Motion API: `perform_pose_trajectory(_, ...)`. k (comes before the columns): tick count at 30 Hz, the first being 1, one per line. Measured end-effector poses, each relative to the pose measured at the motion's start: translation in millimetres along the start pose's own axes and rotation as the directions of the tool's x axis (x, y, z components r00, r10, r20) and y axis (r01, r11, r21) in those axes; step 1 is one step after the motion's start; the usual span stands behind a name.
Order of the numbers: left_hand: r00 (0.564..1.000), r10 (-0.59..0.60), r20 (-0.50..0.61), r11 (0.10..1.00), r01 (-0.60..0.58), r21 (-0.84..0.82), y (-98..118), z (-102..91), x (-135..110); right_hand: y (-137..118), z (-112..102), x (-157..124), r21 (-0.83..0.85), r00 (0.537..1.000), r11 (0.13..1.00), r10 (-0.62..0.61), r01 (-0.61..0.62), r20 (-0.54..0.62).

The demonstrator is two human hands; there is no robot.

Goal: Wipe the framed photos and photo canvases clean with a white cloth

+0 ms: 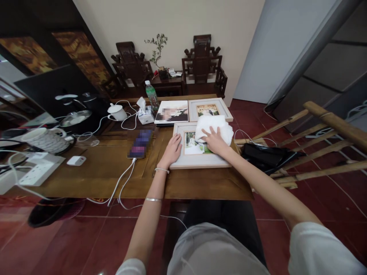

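frame: it lies flat on the tabletop, near the right near corner, perhaps for easy reach.
left hand: on the frame's left edge, probably to steady it; fingers nearly together (how firmly they press, i cannot tell).
right hand: fingers spread wide upon the cloth, which covers the frame's upper right part.

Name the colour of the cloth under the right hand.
White; the cloth shows best in the head view.

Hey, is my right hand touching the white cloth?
Touching. The head view shows the right hand lying with fingers spread on top of the white cloth.
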State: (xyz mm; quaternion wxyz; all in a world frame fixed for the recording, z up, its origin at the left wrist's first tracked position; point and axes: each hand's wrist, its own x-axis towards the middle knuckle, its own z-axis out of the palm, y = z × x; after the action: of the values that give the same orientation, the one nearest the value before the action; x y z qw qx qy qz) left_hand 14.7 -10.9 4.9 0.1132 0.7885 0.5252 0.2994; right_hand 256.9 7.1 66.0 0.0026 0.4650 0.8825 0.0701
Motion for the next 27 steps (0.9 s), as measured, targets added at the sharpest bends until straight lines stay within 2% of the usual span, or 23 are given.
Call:
perform_pose_trajectory(3, 1.0, 0.0, -0.006, 1.0, -0.001, -0.002, 2, -0.6, 0, -17, -13, -30, 0.045, 0.991, 0.995, -0.088, 0.084, 0.097)
perform_pose_trajectory(6, 1.0, 0.018, -0.019, 0.999, -0.018, -0.032, 3, -0.8, 0, -33, -30, -61, 0.149, 0.964, 0.976, -0.185, 0.157, 0.192)
perform_pose_trajectory(9, 0.999, 0.026, -0.029, 0.999, -0.027, -0.034, 3, 0.2, 0, -45, -40, -80, 0.237, 0.942, 0.942, -0.284, 0.239, 0.18)
perform_pose_trajectory(11, 0.999, 0.03, -0.026, 0.999, -0.03, -0.02, 2, 1.2, 1, -49, -38, -83, 0.251, 0.942, 0.931, -0.305, 0.264, 0.141)
perform_pose_trajectory(14, 0.999, 0.028, -0.022, 0.999, -0.028, -0.018, 0, 2.0, 1, -46, -25, -72, 0.22, 0.957, 0.945, -0.27, 0.243, 0.102)
perform_pose_trajectory(17, 1.0, 0.02, -0.014, 1.0, -0.02, -0.022, -1, 1.8, 0, -30, -12, -48, 0.175, 0.979, 0.966, -0.2, 0.19, 0.04)
perform_pose_trajectory(22, 1.0, 0.02, -0.014, 0.999, -0.02, -0.03, -1, 1.2, 0, 0, 1, 3, 0.108, 0.994, 0.994, -0.003, 0.015, -0.113)
perform_pose_trajectory(24, 0.999, 0.025, -0.025, 0.999, -0.026, -0.034, -2, 1.4, 0, 3, 5, 16, 0.066, 0.994, 0.998, 0.028, -0.021, -0.104)
perform_pose_trajectory(27, 0.999, 0.033, -0.036, 0.999, -0.034, -0.023, -2, 2.4, -1, -5, 6, 17, 0.032, 0.999, 0.999, -0.009, 0.01, -0.031)
